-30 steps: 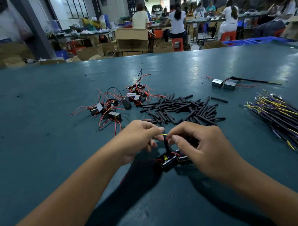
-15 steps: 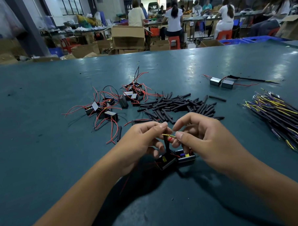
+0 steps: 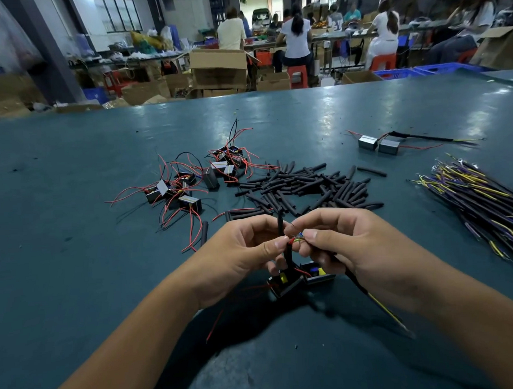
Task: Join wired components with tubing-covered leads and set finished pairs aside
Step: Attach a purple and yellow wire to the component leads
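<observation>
Both hands, left hand (image 3: 246,250) and right hand (image 3: 354,249), pinch the bared lead ends (image 3: 297,239) above the two components (image 3: 300,277); twisting is apparently underway, sleeving presumably follows.

teal table (image 3: 76,261), black tubing pieces (image 3: 308,186), red wires (image 3: 126,192)

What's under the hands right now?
Two black components sit side by side on the green table, below the left hand and right hand. Their far edges and lead roots are covered by fingers.
</observation>
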